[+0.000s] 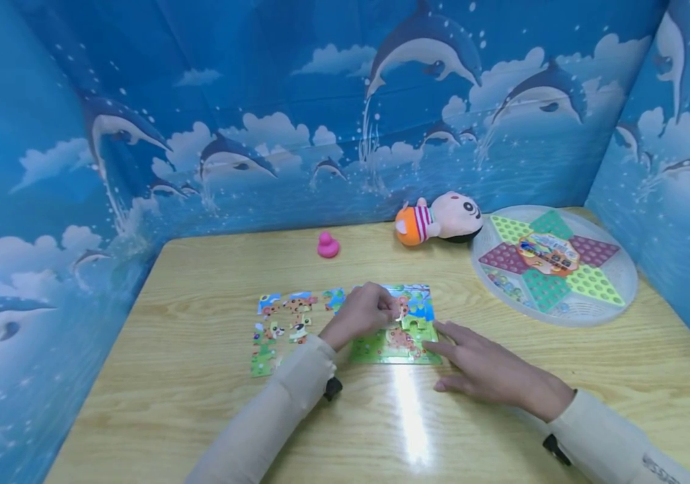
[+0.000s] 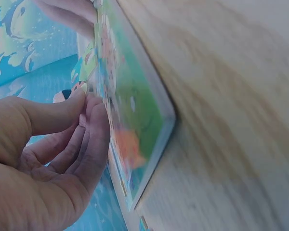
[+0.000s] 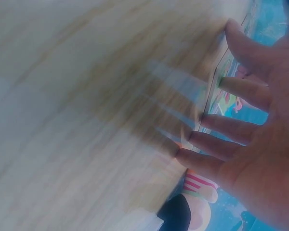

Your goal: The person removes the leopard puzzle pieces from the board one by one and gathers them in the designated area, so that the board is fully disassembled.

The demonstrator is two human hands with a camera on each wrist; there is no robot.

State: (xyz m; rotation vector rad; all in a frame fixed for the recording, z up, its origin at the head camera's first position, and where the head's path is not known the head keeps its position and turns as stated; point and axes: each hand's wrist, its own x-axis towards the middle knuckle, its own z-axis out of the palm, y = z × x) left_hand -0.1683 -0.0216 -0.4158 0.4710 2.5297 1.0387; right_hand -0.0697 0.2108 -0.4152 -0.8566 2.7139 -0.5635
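My left hand [image 1: 362, 314] reaches over the puzzle board [image 1: 375, 355]. Its thumb and fingertips pinch a small puzzle piece [image 2: 84, 88], mostly hidden by the fingers, just above the board's picture of animals on green grass. On the other side, my right hand [image 1: 481, 363] lies with fingers spread and fairly straight. Its index and middle fingertips touch the board's right edge, and the thumb rests on the table. Left of the board, several loose puzzle pieces [image 1: 299, 304] lie spread out, partly hidden by my left forearm.
A pink rubber duck [image 1: 327, 246] stands behind the puzzle. Further right, a plush doll [image 1: 436, 219] in orange and stripes lies by the wall. A round Chinese checkers board [image 1: 547, 286] takes up the table's back right. Dolphin-printed sheets [image 1: 296, 121] hang around the wooden table [image 1: 194, 403].
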